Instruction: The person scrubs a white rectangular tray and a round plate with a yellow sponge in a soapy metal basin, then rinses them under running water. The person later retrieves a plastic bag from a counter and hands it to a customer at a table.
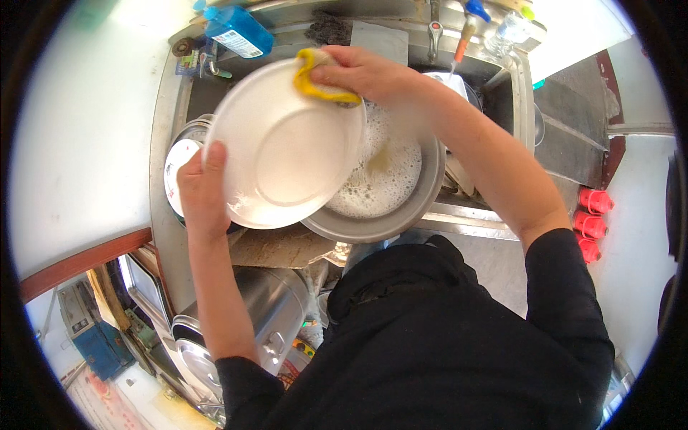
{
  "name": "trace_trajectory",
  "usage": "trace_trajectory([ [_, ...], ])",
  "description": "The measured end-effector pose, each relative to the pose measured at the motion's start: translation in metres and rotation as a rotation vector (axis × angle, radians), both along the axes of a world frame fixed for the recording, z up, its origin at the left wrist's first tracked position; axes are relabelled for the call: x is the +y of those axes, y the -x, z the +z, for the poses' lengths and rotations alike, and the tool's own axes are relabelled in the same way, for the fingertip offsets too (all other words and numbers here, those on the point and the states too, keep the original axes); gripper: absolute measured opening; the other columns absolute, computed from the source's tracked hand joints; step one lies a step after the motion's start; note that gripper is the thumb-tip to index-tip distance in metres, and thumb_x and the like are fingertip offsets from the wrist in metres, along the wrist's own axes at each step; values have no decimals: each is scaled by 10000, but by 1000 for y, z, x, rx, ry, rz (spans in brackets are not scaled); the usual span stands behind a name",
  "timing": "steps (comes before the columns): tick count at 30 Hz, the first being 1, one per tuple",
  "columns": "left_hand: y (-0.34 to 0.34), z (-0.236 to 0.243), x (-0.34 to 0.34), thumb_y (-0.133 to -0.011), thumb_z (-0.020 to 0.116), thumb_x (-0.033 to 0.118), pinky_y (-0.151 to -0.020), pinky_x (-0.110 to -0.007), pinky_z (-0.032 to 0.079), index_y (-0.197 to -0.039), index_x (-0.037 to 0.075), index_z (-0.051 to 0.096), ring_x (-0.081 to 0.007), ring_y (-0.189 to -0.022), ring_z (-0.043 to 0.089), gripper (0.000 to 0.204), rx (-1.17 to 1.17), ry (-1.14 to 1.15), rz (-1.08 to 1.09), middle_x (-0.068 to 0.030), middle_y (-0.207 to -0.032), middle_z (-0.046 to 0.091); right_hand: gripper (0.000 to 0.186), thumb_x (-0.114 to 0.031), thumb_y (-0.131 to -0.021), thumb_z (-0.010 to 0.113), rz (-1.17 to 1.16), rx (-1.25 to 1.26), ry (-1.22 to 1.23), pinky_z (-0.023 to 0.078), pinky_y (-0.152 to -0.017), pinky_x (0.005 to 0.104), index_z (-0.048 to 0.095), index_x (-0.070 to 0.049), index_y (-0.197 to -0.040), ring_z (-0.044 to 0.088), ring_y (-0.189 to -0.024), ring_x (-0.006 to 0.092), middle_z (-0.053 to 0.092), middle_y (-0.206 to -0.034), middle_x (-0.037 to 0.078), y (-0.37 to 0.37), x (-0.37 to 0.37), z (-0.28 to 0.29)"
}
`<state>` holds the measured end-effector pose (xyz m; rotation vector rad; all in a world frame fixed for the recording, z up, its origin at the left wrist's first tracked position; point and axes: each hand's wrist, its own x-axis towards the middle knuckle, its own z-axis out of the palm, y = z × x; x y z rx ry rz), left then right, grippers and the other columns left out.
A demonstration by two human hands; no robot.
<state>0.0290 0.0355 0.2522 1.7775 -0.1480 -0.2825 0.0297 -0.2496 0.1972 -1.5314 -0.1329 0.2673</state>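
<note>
left hand (204, 188) fingers grip the plate (304, 158) between both hands; right hand (356, 70) fingers hold a cloth (313, 82) against its rim. suds (369, 192) could make it slip into the basin (362, 233) below the fingers.

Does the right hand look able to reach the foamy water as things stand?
Probably yes: the right hand holds only a yellow cloth, and foamy water in the grey basin lies uncovered beside the white plate.
</note>
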Motion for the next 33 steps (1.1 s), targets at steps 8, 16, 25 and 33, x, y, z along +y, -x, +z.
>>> trace_trajectory([
  [8, 4, -18, -4, -999, 605, 293, -773, -304, 571, -1204, -101, 601, -203, -874, 694, 444, 104, 238, 147, -160, -1057, 705, 511, -411, -1014, 540, -262, 382, -414, 438, -1010, 288, 514, -35, -1359, 557, -1129, 115, 605, -1251, 58, 22, 19, -51],
  [16, 3, -33, -12, -1016, 550, 238, -896, -358, 543, -1291, -106, 517, -262, -1058, 649, 441, 31, 407, 404, -190, -1220, 629, 463, -370, -1032, 509, -450, 555, -1039, 489, -1035, 386, 462, -55, -1369, 585, -1155, 221, 572, -1280, 108, 57, 72, -99],
  [25, 14, -23, -8, -1023, 515, 203, -971, -367, 514, -1402, -75, 412, -296, -1184, 587, 481, 141, 622, 161, -212, -1342, 543, 418, -299, -1021, 546, -352, 461, -1075, 490, -1051, 381, 506, -41, -1347, 588, -1187, 214, 587, -1304, 90, 81, 59, -95],
  [33, 55, -75, -25, -993, 550, 111, -974, -393, 513, -1396, -81, 435, -290, -1177, 584, 462, -134, 248, 83, -211, -1394, 507, 400, -321, -1009, 561, -376, 372, -1297, 536, -959, 345, 521, -90, -1333, 609, -1136, 188, 598, -1281, 71, 96, 116, -90],
])
